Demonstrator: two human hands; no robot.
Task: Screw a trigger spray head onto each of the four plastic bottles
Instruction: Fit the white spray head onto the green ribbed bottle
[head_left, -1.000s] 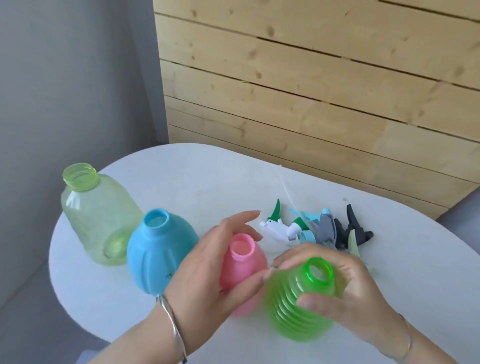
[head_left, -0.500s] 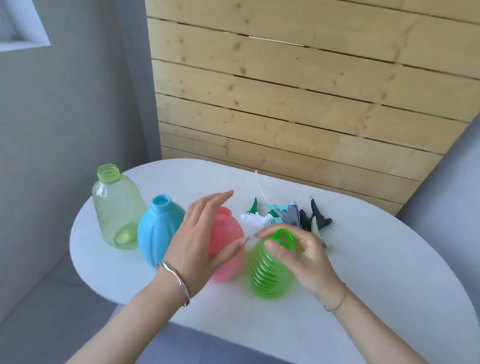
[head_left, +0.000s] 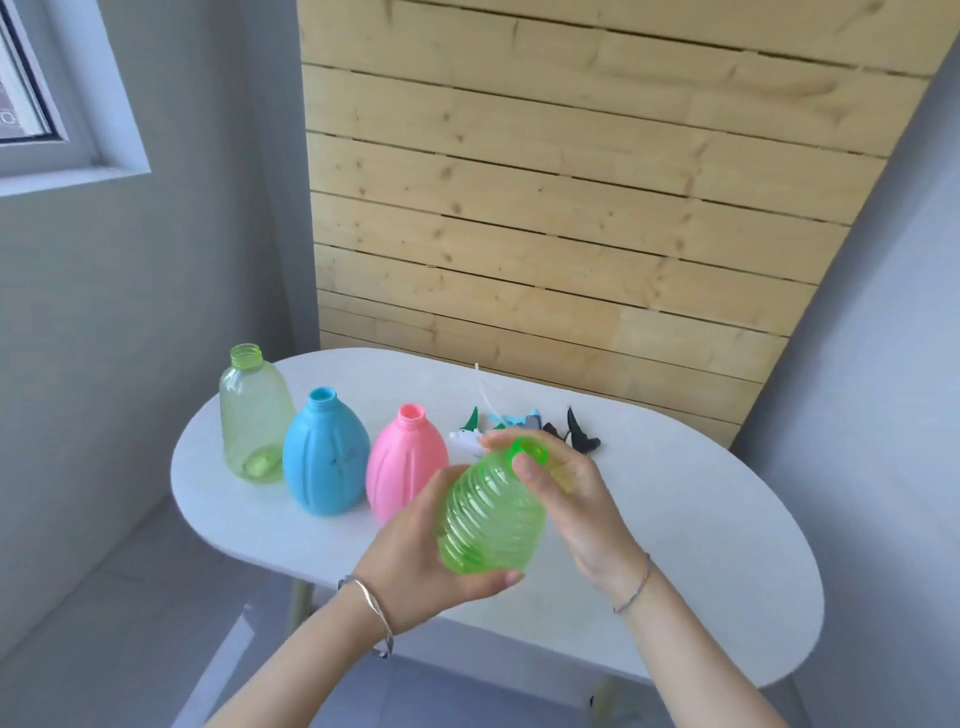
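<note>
A bright green ribbed bottle (head_left: 491, 514) is lifted off the table and tilted, its open neck pointing up and to the right. My left hand (head_left: 423, 561) cups its base from below. My right hand (head_left: 576, 499) grips its neck and shoulder. Three open bottles stand in a row on the white table (head_left: 701, 525): a pale yellow-green clear one (head_left: 254, 415), a blue one (head_left: 324, 454) and a pink one (head_left: 405, 460). A heap of trigger spray heads (head_left: 530, 426) in white, green, blue, grey and black lies behind my hands, partly hidden by them.
The oval table stands against a wooden plank wall (head_left: 571, 208). Grey walls flank it, and a window (head_left: 31, 88) is at the upper left. The table's near edge runs just under my wrists, with floor below.
My left hand left the pink bottle and came under the green ribbed bottle. Both hands lifted that bottle off the table and tilted it. The camera drew back and up.
</note>
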